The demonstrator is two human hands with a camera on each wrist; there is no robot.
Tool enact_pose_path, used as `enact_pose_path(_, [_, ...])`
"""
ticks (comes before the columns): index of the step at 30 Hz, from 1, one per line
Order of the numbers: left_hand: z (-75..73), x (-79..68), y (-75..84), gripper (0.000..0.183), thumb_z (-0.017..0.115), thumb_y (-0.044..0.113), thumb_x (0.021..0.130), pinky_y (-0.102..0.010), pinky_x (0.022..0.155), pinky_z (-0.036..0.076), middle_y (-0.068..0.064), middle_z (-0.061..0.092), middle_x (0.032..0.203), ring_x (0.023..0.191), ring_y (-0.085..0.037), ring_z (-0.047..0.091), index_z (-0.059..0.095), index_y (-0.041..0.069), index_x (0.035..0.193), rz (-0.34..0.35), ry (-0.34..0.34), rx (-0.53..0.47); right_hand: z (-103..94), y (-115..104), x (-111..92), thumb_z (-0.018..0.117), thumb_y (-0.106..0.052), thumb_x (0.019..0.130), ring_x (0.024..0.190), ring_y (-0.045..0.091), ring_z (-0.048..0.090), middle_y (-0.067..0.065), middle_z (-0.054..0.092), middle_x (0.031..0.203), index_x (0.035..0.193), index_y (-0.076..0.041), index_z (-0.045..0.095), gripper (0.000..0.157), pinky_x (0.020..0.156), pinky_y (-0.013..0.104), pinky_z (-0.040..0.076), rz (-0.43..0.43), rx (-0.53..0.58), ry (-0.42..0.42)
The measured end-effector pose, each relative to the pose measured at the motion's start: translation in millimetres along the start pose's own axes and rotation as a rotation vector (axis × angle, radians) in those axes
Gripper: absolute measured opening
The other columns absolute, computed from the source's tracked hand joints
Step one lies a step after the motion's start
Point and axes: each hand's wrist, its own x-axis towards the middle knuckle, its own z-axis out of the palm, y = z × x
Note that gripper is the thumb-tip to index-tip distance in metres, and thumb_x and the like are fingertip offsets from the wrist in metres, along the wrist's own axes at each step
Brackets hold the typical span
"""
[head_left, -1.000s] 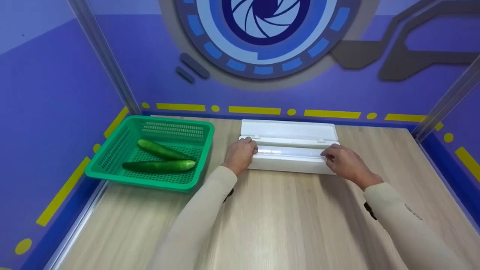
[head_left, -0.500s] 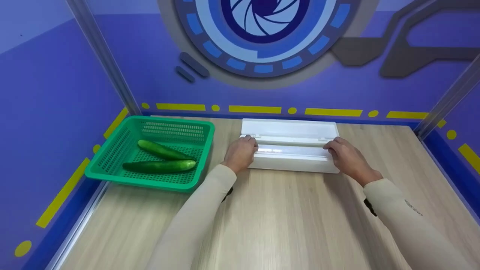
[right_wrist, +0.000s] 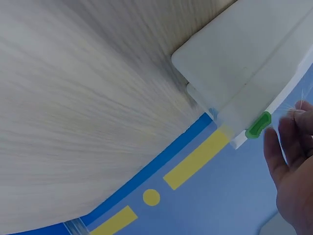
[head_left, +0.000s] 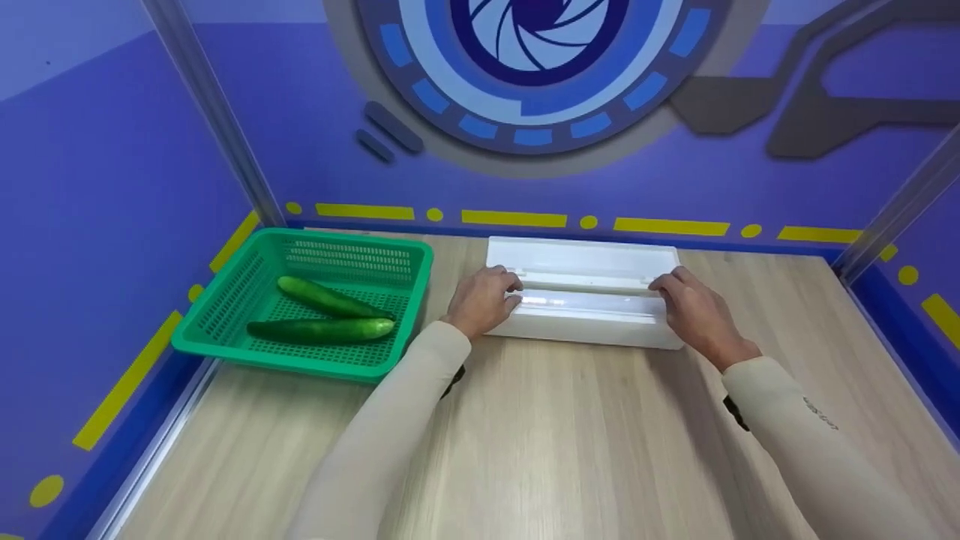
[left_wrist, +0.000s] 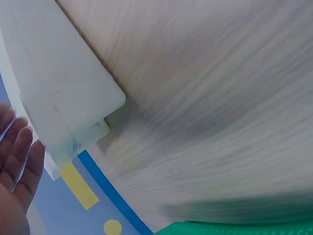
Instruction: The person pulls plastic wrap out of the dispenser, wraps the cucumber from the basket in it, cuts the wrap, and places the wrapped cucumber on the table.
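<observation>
A long white cling film dispenser box (head_left: 581, 330) stands at the back of the table, its lid (head_left: 581, 259) raised behind it. Inside lies a shiny roll of cling film (head_left: 577, 300). At the box's left end is my left hand (head_left: 484, 300), thumb and forefinger slightly parted over the film's edge; the left wrist view shows its fingers loosely extended beside the box. My right hand (head_left: 697, 311) pinches the film's right corner, where thin creases run from the fingertips in the right wrist view. A green slider-like piece (right_wrist: 258, 125) sits on the box edge there.
A green plastic basket (head_left: 300, 364) stands left of the box, holding two cucumbers, one in front (head_left: 322, 331) and one behind (head_left: 330, 298). Purple walls (head_left: 360, 172) enclose the wooden table (head_left: 570, 435) at the back and sides.
My right hand has shifted slightly up and right, to the box's right end. The thumb and forefinger of my left hand have parted a little. Basket and cucumbers are unchanged.
</observation>
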Motion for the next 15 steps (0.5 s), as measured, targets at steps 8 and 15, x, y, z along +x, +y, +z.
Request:
enact_pose_path(8, [4.7, 3.3, 3.5, 0.016, 0.073, 0.024, 0.104, -0.032, 0.086, 0.056, -0.002, 0.073, 0.1, 0.097, -0.019, 0.069, 0.083, 0.013, 0.108, 0.025, -0.056, 0.082, -2.1, 1.4, -1.1, 0.061, 0.017, 0.097, 0.095, 0.035, 0.065, 0.019, 0.062, 0.106, 0.115, 0.007, 0.07, 0.023, 0.089, 0.053, 0.058, 0.077, 0.111, -0.029])
enact_pose_path(15, [8.2, 6.4, 5.6, 0.016, 0.067, 0.022, 0.107, -0.034, 0.085, 0.058, -0.004, 0.072, 0.103, 0.101, -0.022, 0.069, 0.077, 0.009, 0.109, 0.035, -0.055, 0.181, -2.7, 5.4, -1.1, 0.071, 0.018, 0.089, 0.09, 0.032, 0.065, 0.017, 0.063, 0.104, 0.113, 0.008, 0.073, 0.026, 0.082, 0.049, 0.058, 0.027, 0.115, 0.012])
